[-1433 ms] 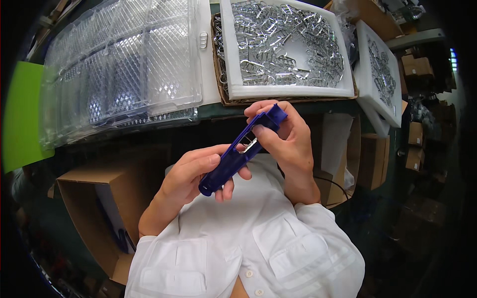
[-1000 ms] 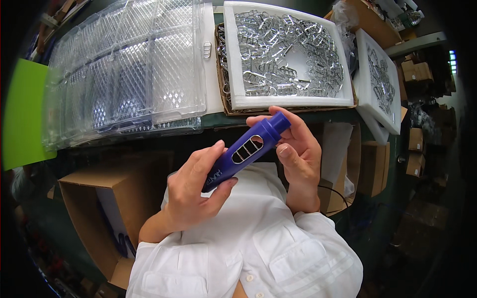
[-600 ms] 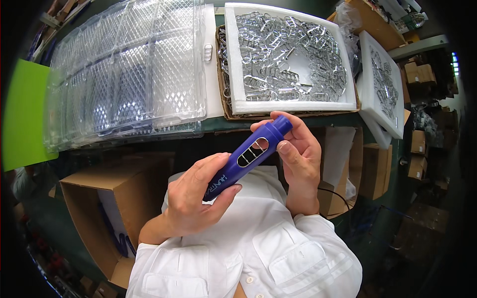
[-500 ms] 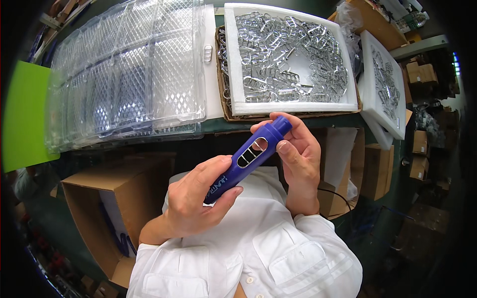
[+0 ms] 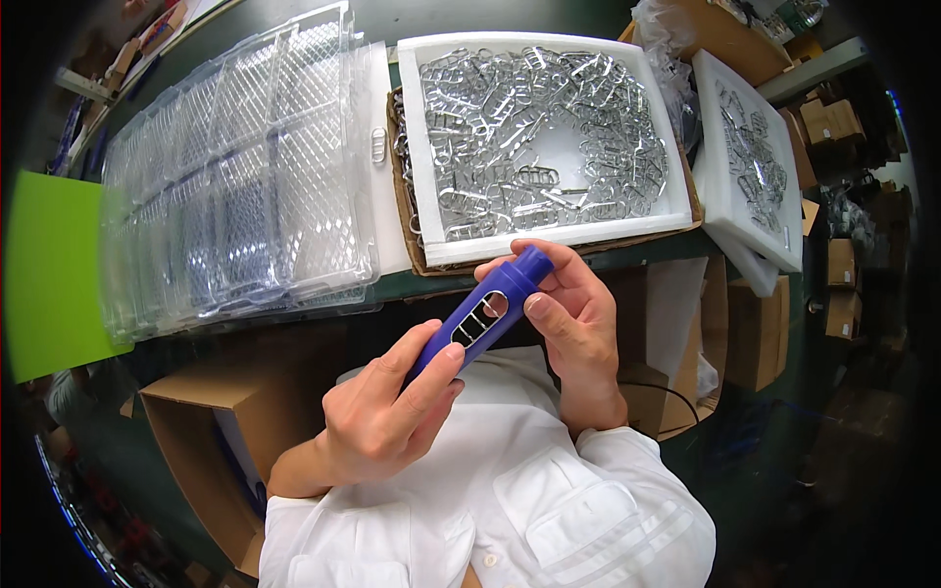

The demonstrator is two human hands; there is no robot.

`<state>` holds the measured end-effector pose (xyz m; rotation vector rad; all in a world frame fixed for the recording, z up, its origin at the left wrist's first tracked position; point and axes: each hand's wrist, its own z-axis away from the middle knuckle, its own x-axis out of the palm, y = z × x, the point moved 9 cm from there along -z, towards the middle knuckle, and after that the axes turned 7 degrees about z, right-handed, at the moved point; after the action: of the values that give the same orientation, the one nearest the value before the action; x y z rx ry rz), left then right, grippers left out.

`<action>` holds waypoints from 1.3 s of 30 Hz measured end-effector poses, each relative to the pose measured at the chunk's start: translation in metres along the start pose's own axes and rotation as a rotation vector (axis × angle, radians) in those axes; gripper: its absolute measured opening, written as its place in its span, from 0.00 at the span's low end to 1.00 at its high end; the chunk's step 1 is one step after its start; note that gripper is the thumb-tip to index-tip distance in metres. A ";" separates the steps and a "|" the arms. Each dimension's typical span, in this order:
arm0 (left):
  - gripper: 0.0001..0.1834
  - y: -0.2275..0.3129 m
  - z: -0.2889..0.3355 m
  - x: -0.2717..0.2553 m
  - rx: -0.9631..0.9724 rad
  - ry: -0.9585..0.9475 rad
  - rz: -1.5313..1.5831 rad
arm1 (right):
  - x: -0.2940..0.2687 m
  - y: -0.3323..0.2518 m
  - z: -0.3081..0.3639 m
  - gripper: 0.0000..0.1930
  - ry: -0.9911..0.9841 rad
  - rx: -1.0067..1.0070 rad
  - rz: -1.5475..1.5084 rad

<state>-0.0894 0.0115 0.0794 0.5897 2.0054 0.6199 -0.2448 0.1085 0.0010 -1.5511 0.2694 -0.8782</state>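
The purple tubular casing (image 5: 508,281) was in both hands, tilted in front of the white shirt (image 5: 490,412). The left hand (image 5: 387,407) had its fingers closed around the lower end; the right hand (image 5: 578,328) gripped the collared upper end, fingers curled behind and thumb along the near edge, though how firmly I could not tell. Holding it by its ends seemed to leave the barred silver window frame (image 5: 474,316) facing up and open to view (a fingertip apparently showed through its upper opening). The left fingers hid the casing's lower end.

Beyond the hands, a white foam tray (image 5: 416,147) rested on a cardboard box (image 5: 414,259), its raised rim probably there to keep the loose metal clips (image 5: 470,108) together and within reach. One single clip (image 5: 378,145) lay apart on a white strip (image 5: 392,225), between that tray and the clear ribbed plastic trays (image 5: 235,176). A green sheet (image 5: 49,265) stood out at far left, and a second foam tray (image 5: 708,118) leaned at right. Below the worktop's edge, an open carton (image 5: 191,392) sat beside the left forearm, and a dark cable (image 5: 676,392) curved near the right one.
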 end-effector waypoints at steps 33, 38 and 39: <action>0.15 -0.171 0.324 -0.339 -0.899 0.659 -0.537 | -0.015 -0.047 -0.136 0.11 -0.078 -0.836 1.792; 0.14 -0.168 0.474 -0.270 -1.300 0.687 -0.328 | -0.052 -0.054 -0.108 0.09 0.001 -0.776 1.806; 0.15 -0.173 0.491 -0.245 -1.341 0.574 -0.376 | -0.055 -0.057 -0.101 0.08 0.011 -0.759 1.797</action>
<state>0.4248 -0.1798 -0.0940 -0.8214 1.5895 1.7502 -0.3671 0.0791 0.0267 -1.2201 1.7694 0.7353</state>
